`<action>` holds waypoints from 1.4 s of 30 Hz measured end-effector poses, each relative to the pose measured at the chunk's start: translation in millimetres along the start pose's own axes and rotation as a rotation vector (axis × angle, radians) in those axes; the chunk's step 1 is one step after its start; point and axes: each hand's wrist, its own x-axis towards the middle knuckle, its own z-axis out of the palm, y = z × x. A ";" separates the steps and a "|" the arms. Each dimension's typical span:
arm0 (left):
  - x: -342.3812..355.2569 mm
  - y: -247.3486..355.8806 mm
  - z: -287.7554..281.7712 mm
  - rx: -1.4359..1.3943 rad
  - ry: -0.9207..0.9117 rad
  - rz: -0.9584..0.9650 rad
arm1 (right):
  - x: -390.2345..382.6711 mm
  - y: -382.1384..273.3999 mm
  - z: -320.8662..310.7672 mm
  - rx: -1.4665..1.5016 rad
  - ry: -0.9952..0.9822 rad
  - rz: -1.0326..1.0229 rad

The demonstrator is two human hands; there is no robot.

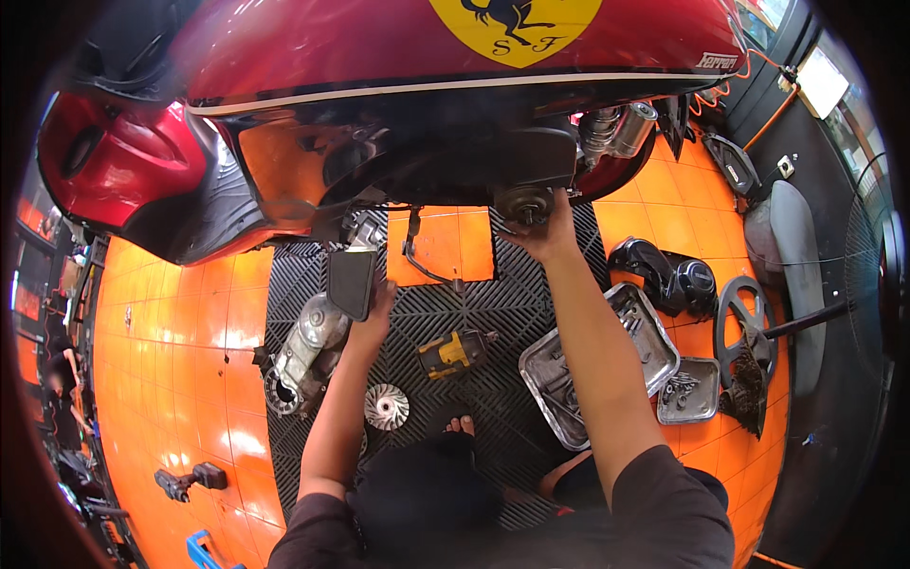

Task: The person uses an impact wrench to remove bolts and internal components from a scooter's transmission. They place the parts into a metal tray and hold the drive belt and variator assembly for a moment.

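Nearest the body, a silver finned disc [387, 407] is lying on the dark ribbed mat [493, 403], a bit in from its L edge; a metal tray [547, 405] w/ loose parts is straddling the R edge. Farther up, a yellow-black power tool [453, 355] is resting about mid-mat, & a metal casing [308, 349] is lying along the L edge. Beyond, a dark flat panel [350, 286], long axis approx. near-to-far, is being touched at its R edge by the L hand [375, 318]; fingers partly hidden, so grip can't be told. Farthest, a round dark part [524, 203] under the red scooter [294, 47] is being clasped by the R hand [550, 237], the nearer one by far, from its near & R sides; no clear long axis is showing.
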 end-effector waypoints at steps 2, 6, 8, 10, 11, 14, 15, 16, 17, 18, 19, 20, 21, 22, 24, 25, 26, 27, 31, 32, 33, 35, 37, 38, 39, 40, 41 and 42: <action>55.9 -10.0 2.8 0.035 -0.168 0.020 | 14.1 10.6 7.3 -0.009 -0.101 -0.009; 125.2 19.5 59.0 -0.212 -0.058 0.146 | 28.0 10.5 -15.5 0.024 -0.172 -0.088; 166.6 10.9 62.1 -0.296 -0.043 0.226 | 16.4 19.2 -1.1 0.039 -0.055 -0.121; 185.1 -15.6 52.7 -0.341 0.003 0.234 | -10.0 34.4 16.2 0.014 0.065 -0.147; 188.4 -29.2 44.0 -0.336 0.035 0.270 | -22.6 43.0 20.3 0.000 0.118 -0.157; 150.7 -42.2 61.0 -0.086 0.007 0.322 | -35.4 48.3 -23.9 -0.103 0.179 -0.268; 128.8 -37.4 61.0 0.047 -0.011 0.334 | -41.3 49.5 -35.4 -0.143 0.203 -0.301; 111.4 -29.1 54.5 0.054 -0.079 0.335 | -53.6 51.3 -37.2 -0.130 0.216 -0.304; 95.6 -17.4 49.2 0.059 -0.153 0.336 | -62.2 56.6 -44.0 -0.186 0.224 -0.358; 84.4 -3.3 44.1 0.067 -0.223 0.337 | -70.0 63.0 -49.7 -0.242 0.229 -0.410; 74.0 13.7 45.0 0.117 -0.264 0.336 | -76.1 67.6 -55.8 -0.302 0.235 -0.461; 59.7 31.3 43.6 0.174 -0.292 0.330 | -79.1 72.7 -60.6 -0.302 0.186 -0.434; 50.6 38.4 43.2 0.231 -0.321 0.323 | -81.1 78.4 -64.2 -0.336 0.193 -0.422; 56.9 22.5 46.8 0.210 -0.368 0.355 | -83.4 83.0 -67.8 -0.371 0.201 -0.410; 45.8 49.5 60.3 0.508 -0.437 0.403 | -87.9 86.0 -71.0 -0.467 0.193 -0.411; 43.6 56.7 68.6 0.604 -0.465 0.381 | -87.5 88.2 -74.5 -0.562 0.123 -0.467; 51.2 54.3 76.7 0.634 -0.450 0.456 | -85.3 87.1 -80.4 -0.659 0.054 -0.532; 58.6 48.0 82.4 0.666 -0.429 0.519 | -82.7 88.7 -87.6 -0.757 -0.021 -0.585; 80.6 28.1 66.2 0.785 -0.434 0.471 | -85.3 78.2 -66.1 -0.585 0.316 -0.057; 74.5 32.7 62.8 0.831 -0.371 0.513 | -83.0 72.9 -73.0 -0.595 0.348 -0.036; 73.5 29.2 52.9 0.779 -0.252 0.587 | -75.9 75.1 -85.1 -0.617 0.326 -0.048; 75.7 14.6 24.4 0.815 -0.089 0.581 | -62.2 85.9 -114.0 -0.665 0.270 -0.054; 83.5 -10.8 -7.7 0.848 0.063 0.653 | -64.0 92.6 -126.0 -0.543 0.268 0.043; 83.8 -18.9 -27.6 0.902 0.109 0.658 | -69.0 93.2 -124.7 -0.513 0.312 0.086; 94.0 -62.1 -72.3 0.840 0.176 0.742 | -69.7 100.6 -115.5 -0.481 0.328 0.137; 88.1 -73.3 -76.1 0.835 0.207 0.837 | -60.6 102.3 -128.4 -0.717 0.410 0.065; 80.3 -81.2 -85.0 0.840 0.251 0.930 | -43.8 109.9 -144.6 -0.949 0.482 -0.007; 51.3 -59.9 -72.3 0.915 0.269 1.016 | -36.3 109.5 -164.4 -1.181 0.584 -0.074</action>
